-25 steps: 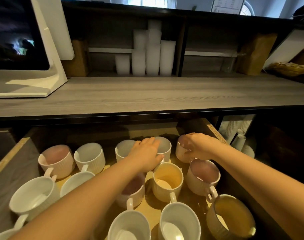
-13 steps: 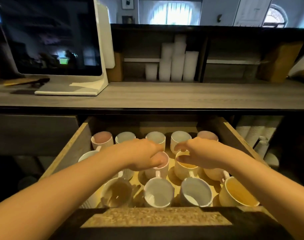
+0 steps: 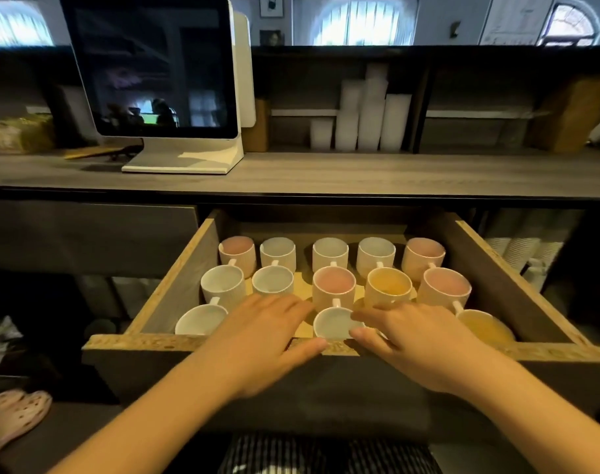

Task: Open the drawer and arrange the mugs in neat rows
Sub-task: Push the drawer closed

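The wooden drawer (image 3: 175,282) stands pulled out under the counter. Inside it several ribbed mugs sit upright in rows, handles toward me, with pink, white and yellow insides; a pink mug (image 3: 333,283) and a yellow mug (image 3: 388,284) stand in the middle row. My left hand (image 3: 268,336) and my right hand (image 3: 408,340) lie over the drawer's front edge with fingers stretched out, holding nothing. Between them a white mug (image 3: 333,323) of the front row shows. Both hands hide other front-row mugs.
A white-framed screen (image 3: 155,66) stands on the grey counter (image 3: 360,172). Stacks of white cups (image 3: 363,118) fill the shelf behind. More paper cups (image 3: 524,248) lie in the cubby right of the drawer. A speckled mitt (image 3: 14,413) lies at lower left.
Both hands let go of the mugs in the middle of the drawer and drew back to its front edge. The view pulled back and the mugs now stand in straighter rows.
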Demonstrator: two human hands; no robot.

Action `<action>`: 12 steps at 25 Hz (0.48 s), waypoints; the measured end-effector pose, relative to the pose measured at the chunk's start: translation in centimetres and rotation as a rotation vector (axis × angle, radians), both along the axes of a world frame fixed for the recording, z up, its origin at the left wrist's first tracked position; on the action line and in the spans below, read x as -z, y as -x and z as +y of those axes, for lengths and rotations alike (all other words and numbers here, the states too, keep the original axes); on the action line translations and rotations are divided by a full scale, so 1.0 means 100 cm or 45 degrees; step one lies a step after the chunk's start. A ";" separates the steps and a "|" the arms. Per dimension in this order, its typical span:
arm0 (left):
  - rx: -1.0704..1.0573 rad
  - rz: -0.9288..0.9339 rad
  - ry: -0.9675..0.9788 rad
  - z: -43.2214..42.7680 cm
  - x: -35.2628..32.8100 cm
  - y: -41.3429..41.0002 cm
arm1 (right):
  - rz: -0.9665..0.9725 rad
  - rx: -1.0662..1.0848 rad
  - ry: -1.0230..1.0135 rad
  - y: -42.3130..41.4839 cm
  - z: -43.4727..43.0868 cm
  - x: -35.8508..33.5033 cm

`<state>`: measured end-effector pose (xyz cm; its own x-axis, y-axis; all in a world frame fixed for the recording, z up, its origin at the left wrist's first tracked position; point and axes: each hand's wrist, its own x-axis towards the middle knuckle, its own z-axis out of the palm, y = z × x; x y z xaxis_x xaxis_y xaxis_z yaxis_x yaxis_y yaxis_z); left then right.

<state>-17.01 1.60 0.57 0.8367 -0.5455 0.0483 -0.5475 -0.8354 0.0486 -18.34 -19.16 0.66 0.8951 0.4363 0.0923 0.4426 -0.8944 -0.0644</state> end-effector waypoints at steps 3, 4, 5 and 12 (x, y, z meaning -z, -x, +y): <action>-0.073 -0.126 0.033 0.006 0.019 0.003 | -0.093 0.022 -0.017 0.012 0.001 0.015; -0.084 -0.167 0.020 0.006 0.022 0.003 | -0.141 0.029 -0.009 0.014 0.001 0.020; -0.072 -0.230 -0.013 0.006 0.025 0.001 | -0.190 0.031 0.008 0.015 0.001 0.023; 0.151 -0.599 -0.055 0.016 0.040 -0.019 | -0.461 0.042 0.196 -0.007 -0.003 0.037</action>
<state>-15.08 3.16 -3.43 0.6614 -0.6456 0.3817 -0.5932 -0.7617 -0.2605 -17.67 -19.51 -3.01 0.8304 0.4411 0.3404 0.3827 -0.8956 0.2268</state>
